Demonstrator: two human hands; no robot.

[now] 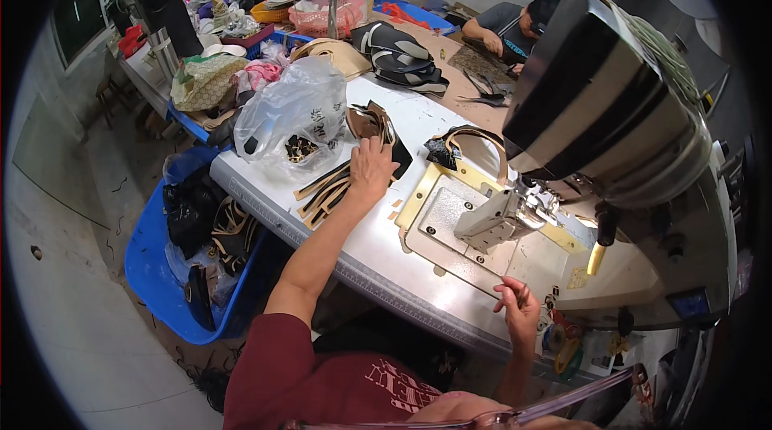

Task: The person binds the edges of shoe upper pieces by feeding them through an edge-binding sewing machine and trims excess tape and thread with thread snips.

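Note:
My left hand (373, 168) reaches over a pile of black and tan strap pieces (323, 193) on the white table. Its fingers bend down onto the pieces, and the fingertips are partly hidden. Curved brown and black pieces (371, 118) stand just beyond that hand. My right hand (519, 311) is near the table's front edge, below the sewing machine (503, 217). Its fingers are curled in toward the thumb; anything between them is too small to make out. Behind the machine's bed lies a black and tan strap piece (444, 150).
A clear plastic bag (293, 108) with small parts sits left of the pile. Below the table edge stands a blue tub (149, 269) of black bags and straps. Dark stacked pieces (398, 56) lie farther back. Another person (503, 28) works across the table. The machine head (603, 100) looms at right.

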